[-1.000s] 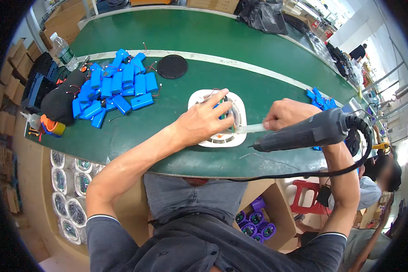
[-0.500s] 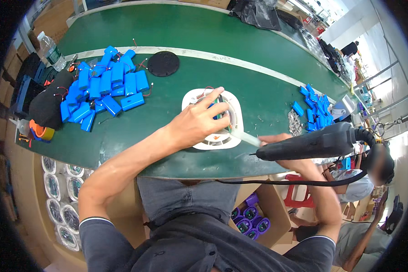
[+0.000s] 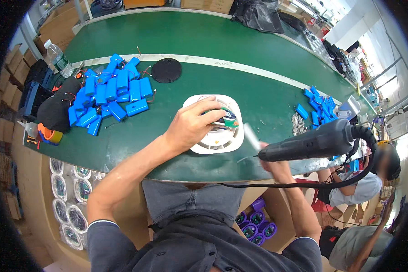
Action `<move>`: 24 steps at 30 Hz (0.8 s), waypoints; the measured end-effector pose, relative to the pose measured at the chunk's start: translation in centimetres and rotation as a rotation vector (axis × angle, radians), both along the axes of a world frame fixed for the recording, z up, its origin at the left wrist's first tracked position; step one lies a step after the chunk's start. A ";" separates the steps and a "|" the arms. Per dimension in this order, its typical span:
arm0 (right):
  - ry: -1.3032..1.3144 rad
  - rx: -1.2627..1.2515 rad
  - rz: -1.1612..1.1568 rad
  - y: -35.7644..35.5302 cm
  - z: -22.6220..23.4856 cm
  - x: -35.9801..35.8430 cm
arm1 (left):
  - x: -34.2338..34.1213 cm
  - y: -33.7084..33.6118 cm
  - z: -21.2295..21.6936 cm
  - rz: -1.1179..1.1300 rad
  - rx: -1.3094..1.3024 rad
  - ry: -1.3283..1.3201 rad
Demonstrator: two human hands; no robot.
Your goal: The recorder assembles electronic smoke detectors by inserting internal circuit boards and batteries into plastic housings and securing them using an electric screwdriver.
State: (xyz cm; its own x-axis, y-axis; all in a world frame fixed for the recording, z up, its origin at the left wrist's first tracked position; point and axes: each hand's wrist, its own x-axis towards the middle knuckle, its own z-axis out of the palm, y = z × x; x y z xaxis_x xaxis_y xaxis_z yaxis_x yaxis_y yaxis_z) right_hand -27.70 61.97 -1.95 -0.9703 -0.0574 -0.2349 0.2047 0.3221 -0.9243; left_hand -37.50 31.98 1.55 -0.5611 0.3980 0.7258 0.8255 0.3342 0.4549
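Observation:
A white rounded plastic housing [image 3: 215,146] with a ribbed inside lies on the bench in front of me. My left hand [image 3: 190,120] reaches over it, its fingers bent around a green circuit board [image 3: 231,120] inside; the fingertips are partly hidden. To the right, my right hand [image 3: 276,167] grips a whitish translucent stick [image 3: 251,136], smeared by motion. The stick's far end is just beside the housing's right rim. A black electric screwdriver [image 3: 306,143] hangs in front of my right hand and hides much of it.
Blue battery packs [image 3: 111,92] with thin wires are heaped at left, near a black round disc [image 3: 166,70] and a water bottle [image 3: 59,59]. More blue packs [image 3: 319,106] and a screw pile [image 3: 298,124] lie at right. Boxes below hold purple units [image 3: 257,218] and wrapped units [image 3: 60,188].
The stick has drawn back from the housing and tilted more upright with my right hand. My left fingers, earlier stretched across the housing, are more bent, and more of the green board shows.

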 end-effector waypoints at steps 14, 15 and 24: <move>0.544 1.019 -0.396 20.4 -6.3 -4.5 | -4.7 0.2 7.0 -0.270 -0.145 -0.261; 0.602 1.017 -0.403 20.3 -6.4 -4.8 | -4.7 0.6 7.7 -0.231 -0.261 -0.241; 0.805 0.709 -0.027 10.6 1.7 -9.1 | -7.1 1.9 8.8 -0.127 -0.235 -0.268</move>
